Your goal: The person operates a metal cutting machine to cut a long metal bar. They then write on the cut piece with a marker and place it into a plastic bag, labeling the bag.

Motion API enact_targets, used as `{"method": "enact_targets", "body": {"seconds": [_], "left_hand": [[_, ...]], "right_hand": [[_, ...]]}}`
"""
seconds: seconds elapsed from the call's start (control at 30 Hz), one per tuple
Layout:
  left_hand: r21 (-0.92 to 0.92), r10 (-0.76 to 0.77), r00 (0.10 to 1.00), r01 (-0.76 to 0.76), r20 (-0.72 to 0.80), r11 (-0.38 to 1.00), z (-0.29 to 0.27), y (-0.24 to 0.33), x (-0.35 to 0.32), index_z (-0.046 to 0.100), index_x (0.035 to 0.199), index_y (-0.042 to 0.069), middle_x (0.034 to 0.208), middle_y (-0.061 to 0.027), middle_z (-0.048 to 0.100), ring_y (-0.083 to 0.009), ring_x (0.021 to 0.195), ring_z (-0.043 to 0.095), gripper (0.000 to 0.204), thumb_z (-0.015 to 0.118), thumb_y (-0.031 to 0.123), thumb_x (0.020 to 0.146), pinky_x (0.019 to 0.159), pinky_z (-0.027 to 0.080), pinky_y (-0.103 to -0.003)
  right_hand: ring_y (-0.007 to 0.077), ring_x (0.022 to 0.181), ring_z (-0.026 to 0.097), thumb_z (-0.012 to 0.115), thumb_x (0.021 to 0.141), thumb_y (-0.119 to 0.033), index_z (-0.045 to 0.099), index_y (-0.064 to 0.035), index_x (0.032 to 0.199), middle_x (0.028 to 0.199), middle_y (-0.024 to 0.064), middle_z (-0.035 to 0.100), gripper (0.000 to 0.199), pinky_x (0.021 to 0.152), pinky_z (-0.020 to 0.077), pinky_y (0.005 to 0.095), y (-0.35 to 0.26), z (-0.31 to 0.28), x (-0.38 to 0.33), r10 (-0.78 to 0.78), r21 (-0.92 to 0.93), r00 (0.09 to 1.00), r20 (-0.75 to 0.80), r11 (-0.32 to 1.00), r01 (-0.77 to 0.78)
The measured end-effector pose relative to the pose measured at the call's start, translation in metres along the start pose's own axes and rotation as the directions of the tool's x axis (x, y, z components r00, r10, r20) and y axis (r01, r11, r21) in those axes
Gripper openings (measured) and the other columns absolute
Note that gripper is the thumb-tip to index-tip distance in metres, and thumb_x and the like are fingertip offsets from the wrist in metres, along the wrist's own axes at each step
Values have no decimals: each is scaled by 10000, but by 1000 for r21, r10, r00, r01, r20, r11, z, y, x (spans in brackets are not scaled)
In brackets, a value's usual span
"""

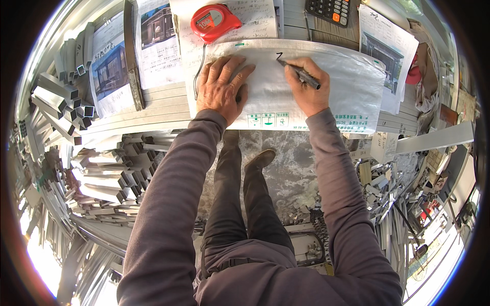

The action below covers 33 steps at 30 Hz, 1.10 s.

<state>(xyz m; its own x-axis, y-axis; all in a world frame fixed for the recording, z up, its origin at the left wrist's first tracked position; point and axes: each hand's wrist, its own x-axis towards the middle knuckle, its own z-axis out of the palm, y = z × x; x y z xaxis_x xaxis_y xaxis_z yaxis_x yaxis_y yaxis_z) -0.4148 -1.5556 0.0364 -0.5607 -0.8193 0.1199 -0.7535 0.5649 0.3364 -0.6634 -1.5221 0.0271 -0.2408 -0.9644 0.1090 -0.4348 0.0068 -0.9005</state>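
A white plastic sheet (265,94) with green print lies across the bench, its near edge hanging at the front. Pressed flat on its left part is my left hand (222,86), fingers apart. My right hand (309,89) grips a black marker pen (307,78), whose tip touches the sheet near its top. A short black stroke (279,55) stands at the pen's tip. A red tape measure (214,22) rests on handwritten paper (255,20) just beyond my left hand. Its black cord runs down beside that hand.
Printed sheets with pictures (109,64) lie at the left, beside a metal strip (133,61). A calculator (331,10) and another picture sheet (385,56) are at the far right. Metal tubes (61,102) are stacked at the left; offcuts (383,188) are heaped at the right.
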Motion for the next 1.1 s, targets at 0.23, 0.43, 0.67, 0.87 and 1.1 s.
{"method": "enact_targets", "body": {"seconds": [0.23, 0.43, 0.67, 0.87, 1.1], "left_hand": [[-4, -3, 1000, 3, 2, 1000, -1, 0, 0, 656, 1511, 284, 1592, -26, 560, -307, 1501, 471, 592, 720, 159, 936, 1294, 345, -530], [-9, -1, 1000, 1, 5, 1000, -2, 0, 0, 660, 1509, 281, 1594, -30, 561, -310, 1504, 471, 583, 716, 159, 942, 1298, 343, -533], [1, -4, 1000, 4, 11, 1000, -1, -1, 0, 659, 1512, 277, 1605, -26, 555, -309, 1513, 466, 577, 713, 168, 948, 1311, 332, -538], [9, -8, 1000, 7, 18, 1000, -1, 0, 1, 665, 1505, 274, 1607, -25, 554, -311, 1515, 462, 568, 713, 173, 949, 1313, 330, -538], [10, -7, 1000, 7, 17, 1000, 0, -1, 0, 665, 1505, 275, 1606, -25, 553, -311, 1512, 464, 567, 713, 173, 949, 1313, 329, -542]], "right_hand": [[135, 740, 746, 812, 966, -93, 761, -30, 1013, 870, 80, 781, 94, 680, 587, 293, -5, -4, 1, 38, 12, 999, -5, 999, -38], [103, 726, 726, 801, 948, -67, 730, -24, 966, 853, 72, 774, 84, 672, 578, 281, -1, 0, 4, -15, -11, 997, -81, 1000, 14], [62, 731, 677, 818, 958, -57, 730, -24, 1007, 837, 21, 741, 106, 666, 552, 247, 9, -10, 3, -41, 40, 986, -161, 998, 48], [85, 745, 677, 838, 968, -82, 738, -22, 1019, 858, 29, 738, 127, 679, 561, 267, 10, -9, 2, 5, 134, 989, -147, 991, 15], [179, 737, 728, 817, 929, -65, 744, -29, 1000, 856, 85, 753, 108, 699, 585, 314, 15, -11, 3, -76, -117, 990, -115, 991, 63]]}}
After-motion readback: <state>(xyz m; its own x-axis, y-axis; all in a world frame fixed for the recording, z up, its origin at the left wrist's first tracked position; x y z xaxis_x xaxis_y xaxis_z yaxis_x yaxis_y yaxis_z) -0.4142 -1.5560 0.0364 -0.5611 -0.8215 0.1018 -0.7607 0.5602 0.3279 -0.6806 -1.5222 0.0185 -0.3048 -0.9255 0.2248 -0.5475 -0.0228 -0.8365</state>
